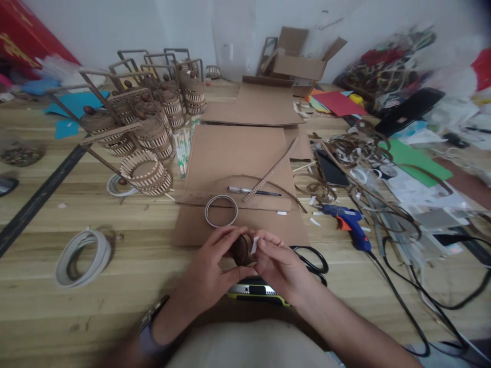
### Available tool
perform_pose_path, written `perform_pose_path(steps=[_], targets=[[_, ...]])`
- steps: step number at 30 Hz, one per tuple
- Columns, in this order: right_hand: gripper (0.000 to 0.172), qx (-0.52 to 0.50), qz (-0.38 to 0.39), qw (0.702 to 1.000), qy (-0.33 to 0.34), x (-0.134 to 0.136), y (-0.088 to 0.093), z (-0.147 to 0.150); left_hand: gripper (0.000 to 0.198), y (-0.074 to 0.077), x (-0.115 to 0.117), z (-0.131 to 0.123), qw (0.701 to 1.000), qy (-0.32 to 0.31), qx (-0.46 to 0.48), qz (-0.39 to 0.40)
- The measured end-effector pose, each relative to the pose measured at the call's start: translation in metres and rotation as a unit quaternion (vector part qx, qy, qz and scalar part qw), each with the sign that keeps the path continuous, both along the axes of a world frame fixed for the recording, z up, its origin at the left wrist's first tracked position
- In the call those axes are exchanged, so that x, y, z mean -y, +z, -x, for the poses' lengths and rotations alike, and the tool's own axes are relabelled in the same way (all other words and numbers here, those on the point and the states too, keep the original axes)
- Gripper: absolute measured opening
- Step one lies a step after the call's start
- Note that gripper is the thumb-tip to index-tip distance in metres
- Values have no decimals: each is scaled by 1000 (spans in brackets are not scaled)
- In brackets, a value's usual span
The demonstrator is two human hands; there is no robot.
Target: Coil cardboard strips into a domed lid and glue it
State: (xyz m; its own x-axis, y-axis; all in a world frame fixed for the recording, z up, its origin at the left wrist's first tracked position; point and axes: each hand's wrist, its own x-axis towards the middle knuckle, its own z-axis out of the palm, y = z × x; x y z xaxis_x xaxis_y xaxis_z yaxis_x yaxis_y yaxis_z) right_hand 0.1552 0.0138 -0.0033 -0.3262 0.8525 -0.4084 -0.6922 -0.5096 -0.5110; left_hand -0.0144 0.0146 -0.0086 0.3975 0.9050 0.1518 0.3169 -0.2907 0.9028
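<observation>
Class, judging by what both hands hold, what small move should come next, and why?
Probably press the white strip against the brown roll: the right hand pinches the strip right by the roll, which the left hand is holding.

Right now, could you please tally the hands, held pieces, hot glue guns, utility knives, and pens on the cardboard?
Hands: 2 (left hand, right hand)
Held pieces: 2 (brown rounded piece, white strip)
Hot glue gun: 1
Utility knife: 1
Pen: 1
Total: 7
</observation>
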Motion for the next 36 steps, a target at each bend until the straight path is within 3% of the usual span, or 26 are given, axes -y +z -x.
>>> perform_pose_path(steps=[28,32,36], targets=[[23,18,-6,1000,-13,5,4,7,53,1,3,-1,1000,1,4,12],[23,68,-49,996,-28,7,-1,7,53,3,4,-2,1000,-3,5,3],[20,147,-154,977,-28,4,-10,-1,53,3,6,-1,1000,-10,-19,-20]])
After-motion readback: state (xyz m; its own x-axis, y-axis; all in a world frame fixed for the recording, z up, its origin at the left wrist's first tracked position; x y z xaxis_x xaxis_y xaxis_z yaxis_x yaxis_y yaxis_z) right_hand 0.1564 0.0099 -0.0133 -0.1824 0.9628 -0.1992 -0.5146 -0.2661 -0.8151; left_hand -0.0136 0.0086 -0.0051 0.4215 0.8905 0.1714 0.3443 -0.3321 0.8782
